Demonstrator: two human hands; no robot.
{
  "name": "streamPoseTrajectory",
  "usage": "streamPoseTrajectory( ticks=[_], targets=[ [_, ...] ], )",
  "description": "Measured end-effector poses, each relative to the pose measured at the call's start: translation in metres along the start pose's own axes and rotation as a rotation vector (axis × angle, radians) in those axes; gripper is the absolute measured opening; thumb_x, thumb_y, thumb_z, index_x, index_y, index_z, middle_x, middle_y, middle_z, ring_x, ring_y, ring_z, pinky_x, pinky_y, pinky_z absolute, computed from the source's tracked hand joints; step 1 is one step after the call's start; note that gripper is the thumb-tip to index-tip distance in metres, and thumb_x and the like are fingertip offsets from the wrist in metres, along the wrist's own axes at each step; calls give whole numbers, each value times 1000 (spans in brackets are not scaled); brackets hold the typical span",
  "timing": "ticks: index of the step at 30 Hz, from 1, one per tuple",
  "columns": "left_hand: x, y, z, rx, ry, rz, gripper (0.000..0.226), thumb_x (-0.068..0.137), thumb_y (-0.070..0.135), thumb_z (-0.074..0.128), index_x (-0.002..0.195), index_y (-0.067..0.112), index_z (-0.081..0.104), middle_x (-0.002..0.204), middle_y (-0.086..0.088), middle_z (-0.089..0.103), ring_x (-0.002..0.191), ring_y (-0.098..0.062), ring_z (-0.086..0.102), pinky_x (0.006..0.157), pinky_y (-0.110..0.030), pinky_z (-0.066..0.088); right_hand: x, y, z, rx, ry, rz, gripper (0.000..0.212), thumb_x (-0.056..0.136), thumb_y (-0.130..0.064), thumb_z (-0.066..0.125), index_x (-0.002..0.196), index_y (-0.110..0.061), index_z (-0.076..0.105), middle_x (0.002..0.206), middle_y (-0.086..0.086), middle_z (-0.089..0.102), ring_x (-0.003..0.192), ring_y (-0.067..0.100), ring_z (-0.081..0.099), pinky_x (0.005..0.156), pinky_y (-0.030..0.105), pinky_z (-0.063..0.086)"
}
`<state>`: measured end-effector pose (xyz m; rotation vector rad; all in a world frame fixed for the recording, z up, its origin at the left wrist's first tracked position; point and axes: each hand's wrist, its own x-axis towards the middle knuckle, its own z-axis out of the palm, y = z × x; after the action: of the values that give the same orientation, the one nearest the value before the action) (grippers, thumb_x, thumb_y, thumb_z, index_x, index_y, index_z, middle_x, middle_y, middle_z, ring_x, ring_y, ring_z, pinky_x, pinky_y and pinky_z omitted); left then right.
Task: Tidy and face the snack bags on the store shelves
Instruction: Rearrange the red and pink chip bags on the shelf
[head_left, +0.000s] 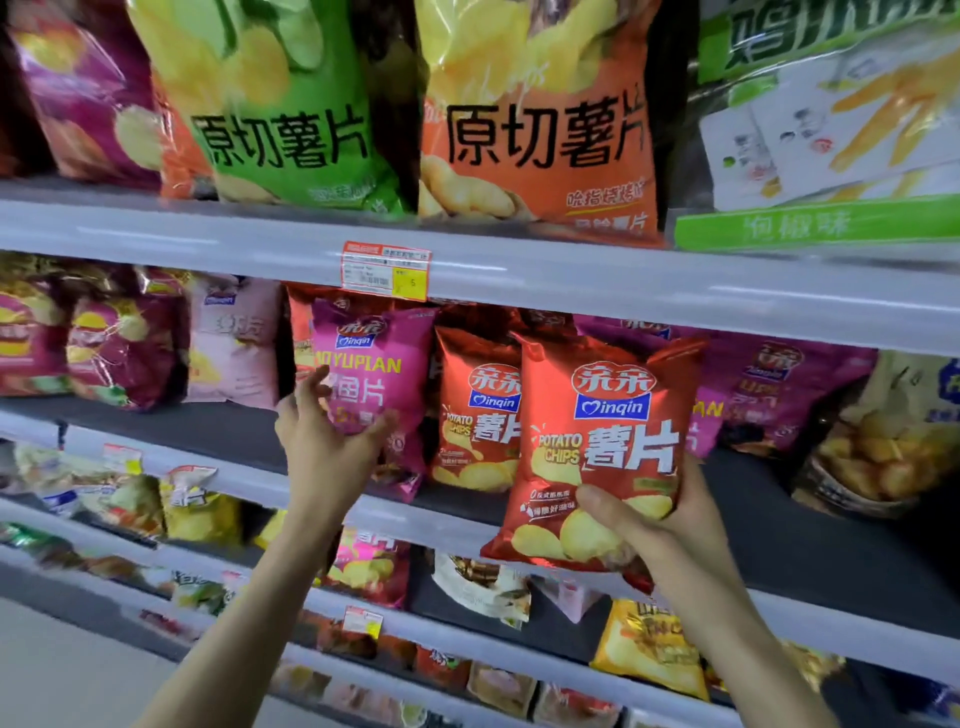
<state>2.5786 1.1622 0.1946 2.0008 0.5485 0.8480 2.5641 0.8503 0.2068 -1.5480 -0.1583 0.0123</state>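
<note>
On the middle grey store shelf (223, 436), the left hand (332, 431) lies against the lower left of the upright magenta foil snack bag (384, 358). Its fingers (311, 382) are spread wide along the bag's edge, touching rather than clearly gripping. Just right of it stands a red foil chip bag (470, 415), front outward. Further right, the right hand (675, 525) holds a matching red foil potato-chip bag (597, 415) off the shelf in front of its edge, thumb on the front and the other fingers behind.

The step looks like slotting the held bag into the row. Steady the magenta bag so it does not tip, set the held bag down flat on its base directly in front of its twin, label forward and level with the shelf lip.

Both magenta and red bags read "Qinqin"; the magenta adds "YUPIAN", the red ones "POTATO CHIPS". The price tag (387, 270) above shows a 5.
</note>
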Motion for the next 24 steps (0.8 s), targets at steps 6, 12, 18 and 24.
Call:
streamPoseTrajectory(
  ticks=[6, 12, 18, 24],
  targets=[
    [32, -6, 15, 1, -94, -151, 145, 42, 67, 97, 160, 20, 26, 147, -12, 50, 136, -37, 49, 117, -55, 42, 1, -5, 16, -30, -51, -3, 75, 65, -28, 92, 129, -31, 54, 102, -16, 78, 87, 5, 76, 57, 18, 57],
    [31, -14, 16, -42, -76, -132, 114, 56, 52, 99, 147, 22, 36, 123, -1, 66, 107, -31, 69, 95, -50, 59, -4, -2, 18, -40, -36, -10, 74, 69, -29, 93, 131, -33, 52, 105, -17, 77, 91, 2, 75, 62, 19, 59],
    [24, -15, -4, -123, 58, -108, 102, 63, 45, 97, 145, 23, 41, 115, 1, 66, 96, -26, 67, 89, -45, 58, -5, 1, 29, -48, -39, 4, 79, 65, -37, 93, 132, -36, 51, 105, -22, 76, 93, -2, 73, 69, 18, 57],
    [28, -25, -39, -171, 144, -130, 98, 63, 50, 99, 141, 36, 42, 118, 6, 70, 100, -21, 71, 91, -49, 61, -1, 7, 58, -42, -82, 25, 82, 63, -42, 95, 132, -40, 51, 110, -17, 77, 99, 4, 74, 87, 35, 60]
  ],
)
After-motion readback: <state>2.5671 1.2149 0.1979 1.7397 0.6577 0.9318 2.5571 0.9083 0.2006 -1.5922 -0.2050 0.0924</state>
